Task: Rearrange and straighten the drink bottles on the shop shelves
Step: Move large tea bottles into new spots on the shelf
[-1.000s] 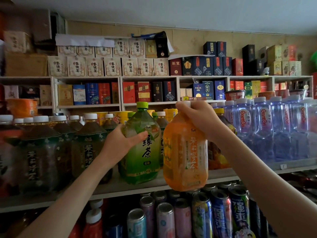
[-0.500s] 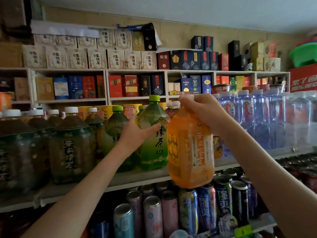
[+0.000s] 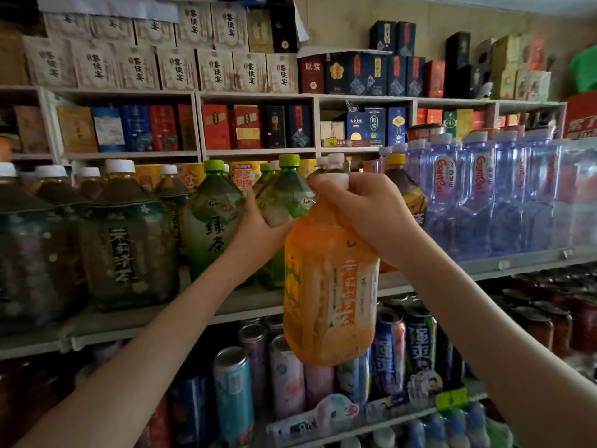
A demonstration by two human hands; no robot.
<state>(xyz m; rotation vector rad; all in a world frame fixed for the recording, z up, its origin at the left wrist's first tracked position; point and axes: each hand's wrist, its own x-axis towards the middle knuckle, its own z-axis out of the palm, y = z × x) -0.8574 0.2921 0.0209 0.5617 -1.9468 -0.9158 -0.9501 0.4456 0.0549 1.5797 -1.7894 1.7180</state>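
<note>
Right hand [image 3: 365, 218] is gripping the orange bottle [image 3: 329, 286] by its neck, holding it in the air near the shelf [image 3: 245, 302] edge. Left hand [image 3: 258, 227] is clasping a green bottle [image 3: 284, 198] standing on that shelf, just left.

Beige boxes [image 3: 213, 69]: were stacked in tiers.
Red boxes [image 3: 214, 126]: were stood upright, side by side.
Green tub [image 3: 584, 72]: was cropped at right.

The orange bottle [image 3: 329, 286] hides part of the green bottle [image 3: 284, 197]; water bottles [image 3: 546, 202] at right are blurred.
</note>
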